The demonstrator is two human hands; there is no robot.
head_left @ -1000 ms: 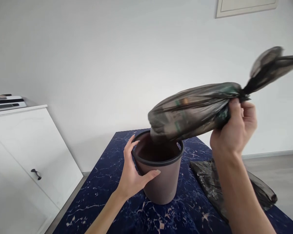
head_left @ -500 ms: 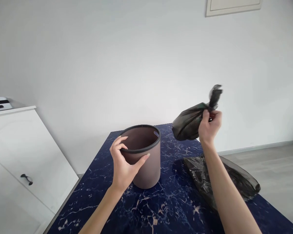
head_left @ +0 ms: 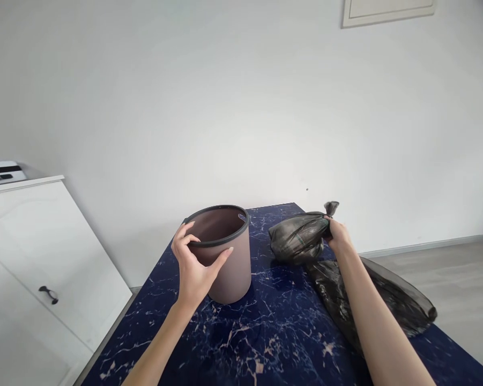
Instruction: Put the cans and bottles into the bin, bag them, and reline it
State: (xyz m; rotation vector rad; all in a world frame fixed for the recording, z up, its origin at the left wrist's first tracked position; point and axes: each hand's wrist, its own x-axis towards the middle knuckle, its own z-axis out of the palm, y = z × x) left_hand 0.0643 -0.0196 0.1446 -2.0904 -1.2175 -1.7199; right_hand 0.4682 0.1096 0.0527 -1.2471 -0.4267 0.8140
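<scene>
Gripping the tied bag [head_left: 299, 237] at its knotted neck, my right hand [head_left: 337, 236] is closed on it, the bag resting on the table [head_left: 273, 332] just left of that hand. Soft, light, slippery film; the knot is the best hold. My left hand [head_left: 195, 268] curls round the bin [head_left: 233, 268] rim.

Left hand [head_left: 193, 268]: forearm extended forward, wrist straight, fingers curled and thumb spread in a wide grasp. Right hand [head_left: 337, 236]: arm extended farther forward and to the right, fingers closed in a tight pinch, back of hand up.
</scene>
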